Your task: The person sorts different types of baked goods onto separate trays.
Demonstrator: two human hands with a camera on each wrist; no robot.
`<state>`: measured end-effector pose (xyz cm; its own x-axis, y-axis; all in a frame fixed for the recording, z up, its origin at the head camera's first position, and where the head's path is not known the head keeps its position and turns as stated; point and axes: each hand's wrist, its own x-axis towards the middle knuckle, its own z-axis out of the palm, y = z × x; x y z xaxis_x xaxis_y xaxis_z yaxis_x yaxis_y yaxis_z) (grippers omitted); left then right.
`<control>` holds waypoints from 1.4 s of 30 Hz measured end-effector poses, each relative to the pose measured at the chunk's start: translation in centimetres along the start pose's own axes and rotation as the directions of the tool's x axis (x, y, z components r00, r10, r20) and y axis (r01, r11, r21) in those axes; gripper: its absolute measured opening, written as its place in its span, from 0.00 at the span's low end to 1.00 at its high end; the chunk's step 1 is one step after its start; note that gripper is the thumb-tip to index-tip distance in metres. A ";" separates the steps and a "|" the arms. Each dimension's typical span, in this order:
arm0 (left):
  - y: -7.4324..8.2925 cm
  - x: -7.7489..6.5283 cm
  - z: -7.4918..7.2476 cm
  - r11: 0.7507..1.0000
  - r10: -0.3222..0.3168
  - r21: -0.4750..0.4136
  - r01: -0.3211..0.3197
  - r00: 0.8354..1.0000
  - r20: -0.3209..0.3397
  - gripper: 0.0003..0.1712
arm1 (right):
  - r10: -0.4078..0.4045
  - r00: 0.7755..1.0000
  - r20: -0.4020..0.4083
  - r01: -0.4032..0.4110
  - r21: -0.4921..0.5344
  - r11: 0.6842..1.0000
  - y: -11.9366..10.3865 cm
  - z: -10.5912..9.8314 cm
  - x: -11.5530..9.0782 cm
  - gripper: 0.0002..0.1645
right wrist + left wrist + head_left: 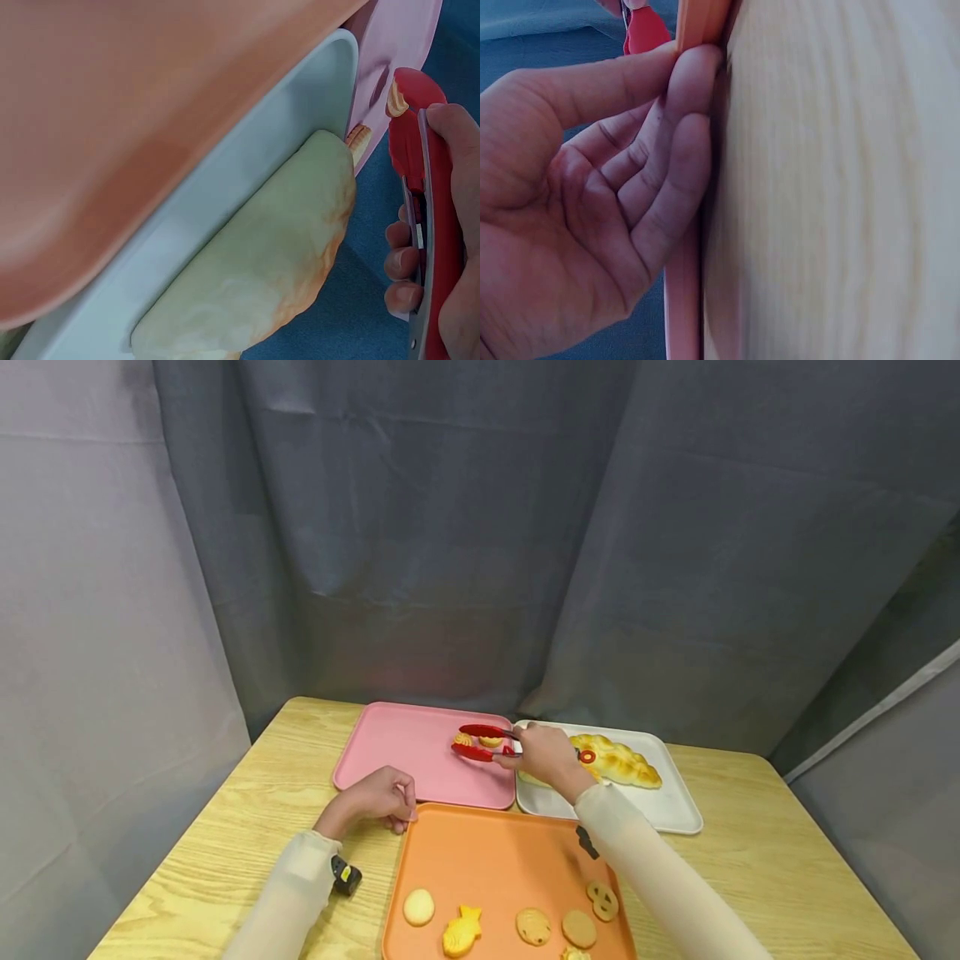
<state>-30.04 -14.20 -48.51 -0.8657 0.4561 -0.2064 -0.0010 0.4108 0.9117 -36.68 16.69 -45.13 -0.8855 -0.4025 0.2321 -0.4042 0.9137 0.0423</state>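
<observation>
My right hand [551,756] grips red-and-metal tongs [480,752] over the right part of the pink tray [412,743]. Between the red tips sits a small ridged cookie [397,99], held above the tray in the right wrist view. Another small cookie [358,141] lies on the pink tray near its right edge. With thumb and forefinger, my left hand [378,797] pinches the far left corner of the orange tray [487,852]. The left wrist view shows those fingers [694,79] at the orange rim, close over the wooden table.
On the orange tray's near part lie a round cookie [418,907], a fish-shaped one [461,932], a pretzel-shaped one [602,901] and several others. A white tray [678,814] at the right holds large breads [618,762], partly behind my right arm. Grey curtains [420,527] enclose the wooden table [750,852].
</observation>
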 end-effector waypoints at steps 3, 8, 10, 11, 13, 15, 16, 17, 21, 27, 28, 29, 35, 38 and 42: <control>0.0 0.0 0.0 1.000 0.001 -0.005 -0.001 1.000 0.003 0.04 | 0.000 1.000 0.000 0.000 0.011 1.000 0.1 0.1 0.0 0.35; 0.0 0.1 0.0 1.000 0.004 -0.015 -0.004 1.000 0.007 0.05 | -0.003 1.000 -0.021 0.003 0.001 1.000 0.2 0.3 0.0 0.36; 0.0 0.0 0.0 1.000 0.003 -0.014 -0.003 1.000 0.007 0.05 | -0.003 1.000 -0.026 0.003 -0.010 1.000 0.3 0.3 0.0 0.37; 0.0 0.0 -0.1 1.000 0.004 -0.011 -0.004 1.000 0.005 0.05 | -0.001 1.000 -0.028 0.001 -0.011 1.000 0.3 0.2 0.0 0.37; 0.0 0.0 -0.1 1.000 0.003 -0.004 -0.003 1.000 0.002 0.06 | -0.001 0.999 -0.034 0.000 -0.012 1.000 0.3 0.1 -0.1 0.37; 0.0 0.0 -0.1 1.000 0.003 0.000 -0.003 1.000 0.000 0.06 | -0.005 0.999 -0.044 0.004 -0.015 1.000 0.4 -0.1 -0.2 0.37; 0.0 0.0 -0.1 1.000 0.002 0.001 -0.002 1.000 0.000 0.06 | -0.008 0.999 -0.051 0.007 -0.018 1.000 0.3 -0.2 -0.2 0.37; 0.0 0.1 -0.1 1.000 0.002 0.002 -0.002 1.000 0.000 0.06 | -0.012 0.998 -0.059 0.011 -0.017 1.000 0.3 -0.3 -0.3 0.37; 0.0 0.1 0.0 1.000 0.001 0.003 -0.001 1.000 0.001 0.06 | -0.054 0.992 -0.113 0.050 -0.032 0.998 0.1 -1.0 -1.0 0.39; -0.1 0.1 -0.1 1.000 -0.006 0.017 0.006 1.000 -0.002 0.05 | -0.149 0.962 -0.228 0.148 -0.023 0.989 -0.5 -2.2 -2.9 0.38; -0.1 0.1 -0.1 1.000 -0.007 0.019 0.007 1.000 -0.002 0.05 | -0.171 0.952 -0.254 0.170 -0.027 0.985 -0.7 -2.5 -3.3 0.38; -0.1 0.1 -0.1 1.000 -0.009 0.017 0.009 1.000 -0.002 0.05 | -0.197 0.940 -0.279 0.194 -0.037 0.980 -0.8 -2.7 -3.7 0.39; 0.0 -0.1 -0.1 1.000 -0.014 -0.009 0.014 1.000 0.006 0.07 | -0.358 0.847 -0.392 0.347 -0.100 0.932 -1.6 -3.4 -6.1 0.41; 0.1 -0.1 -0.1 1.000 -0.013 -0.009 0.013 1.000 0.008 0.06 | -0.413 0.812 -0.412 0.412 -0.094 0.906 -2.0 -3.5 -7.3 0.42; 0.0 0.0 -0.1 1.000 -0.007 0.004 0.007 1.000 0.002 0.06 | -0.469 0.775 -0.424 0.490 -0.065 0.869 -2.4 -3.7 -8.7 0.45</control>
<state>-30.08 -14.28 -48.44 -0.8645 0.4549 -0.2138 -0.0051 0.4174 0.9087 -27.13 18.17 -43.65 -0.3998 -0.7164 0.5718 -0.7705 0.6006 0.2137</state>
